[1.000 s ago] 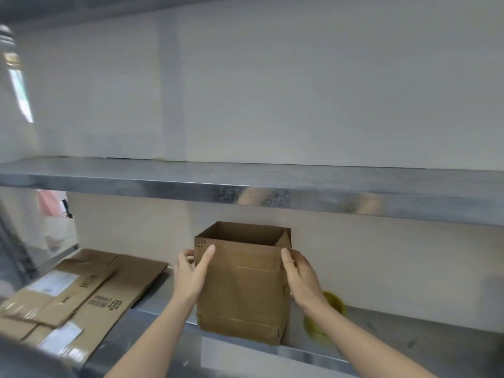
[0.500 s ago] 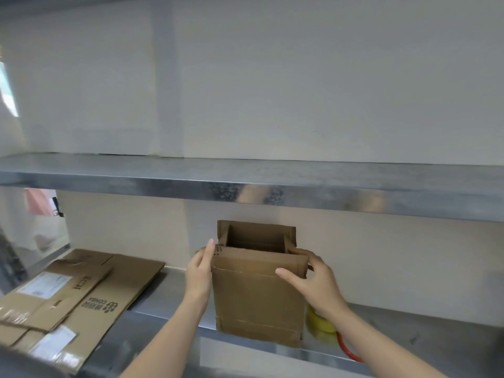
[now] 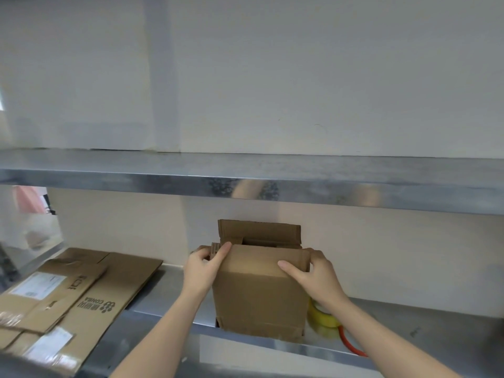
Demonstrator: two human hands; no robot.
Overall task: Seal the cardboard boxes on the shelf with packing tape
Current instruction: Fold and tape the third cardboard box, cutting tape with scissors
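Cardboard box (image 3: 259, 290) stands untaped, flaps not closed; left hand (image 3: 203, 268) and right hand (image 3: 313, 276) grip its top front corners.

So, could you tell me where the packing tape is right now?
In the head view, the yellow tape roll lies on the lower shelf, just right of the box, partly behind the right wrist.

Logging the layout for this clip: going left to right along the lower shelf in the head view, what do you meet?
Flattened cardboard boxes → left hand → upright cardboard box, gripped at both sides → right hand.
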